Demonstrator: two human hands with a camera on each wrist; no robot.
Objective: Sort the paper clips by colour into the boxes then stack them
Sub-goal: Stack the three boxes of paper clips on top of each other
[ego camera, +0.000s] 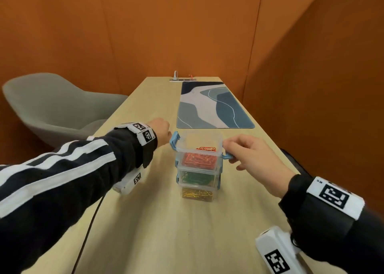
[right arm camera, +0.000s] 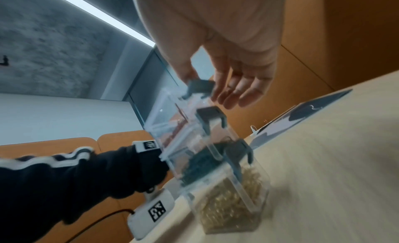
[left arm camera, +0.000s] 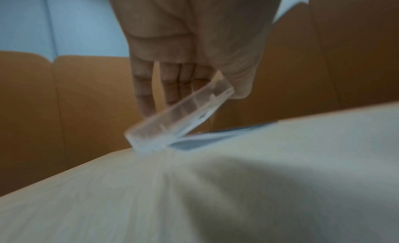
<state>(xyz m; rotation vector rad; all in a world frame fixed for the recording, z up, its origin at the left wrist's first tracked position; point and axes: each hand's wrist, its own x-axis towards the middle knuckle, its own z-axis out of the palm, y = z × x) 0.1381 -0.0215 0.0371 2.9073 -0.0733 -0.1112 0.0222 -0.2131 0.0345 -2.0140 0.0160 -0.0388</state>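
A stack of clear boxes with blue latches stands mid-table: a top box with a few red clips, then an orange-clip box, a green-clip box and a gold-clip box at the bottom. My right hand pinches the top box's right blue latch between thumb and fingers. Just left of the stack, my left hand holds a clear lid tilted, between thumb and fingers, its low corner close to the table.
A blue-and-white patterned desk mat lies beyond the stack. A power strip sits at the table's far end. A grey chair stands left of the table. A black cable runs from my left wrist. Orange walls enclose the table.
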